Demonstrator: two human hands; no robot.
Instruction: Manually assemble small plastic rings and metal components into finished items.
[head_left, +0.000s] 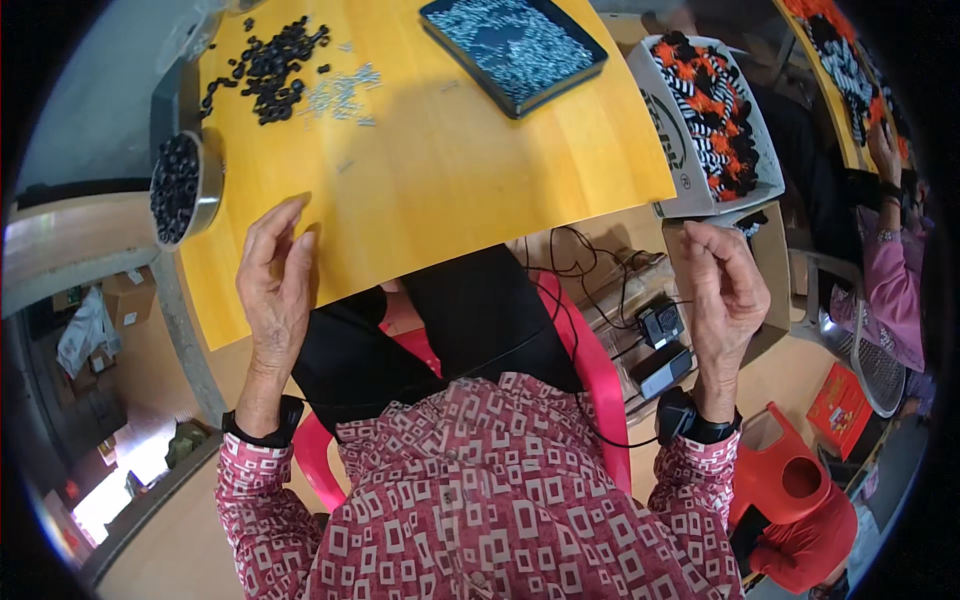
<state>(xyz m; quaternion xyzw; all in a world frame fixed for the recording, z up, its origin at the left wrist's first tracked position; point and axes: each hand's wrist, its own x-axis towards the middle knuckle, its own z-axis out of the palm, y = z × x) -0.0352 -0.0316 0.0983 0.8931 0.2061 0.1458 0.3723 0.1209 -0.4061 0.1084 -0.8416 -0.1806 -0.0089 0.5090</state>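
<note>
My left hand (274, 280) hovers at the near left edge of the yellow table (430, 190), its fingers loosely bent and the thumb apart; it holds nothing. Off the table's right corner, my right hand (732, 285) is raised above a brown cardboard box (775, 245), fingertips and thumb drawn together. Whatever is in that pinch, if anything, cannot be made out. On the table lie a pile of small black ring-like parts (275, 75) and a scatter of short silvery pins (340, 95). Farther back, a dark tray (516, 108) holds many more of the silvery pieces.
A round tub (211, 190) of black parts stands at the table's left edge. At right, a white carton (668, 205) contains orange, black and striped pieces. Cables and black adapters (662, 322) lie below. Another person's hand (884, 152) is at a far-right table, near a red stool (770, 470).
</note>
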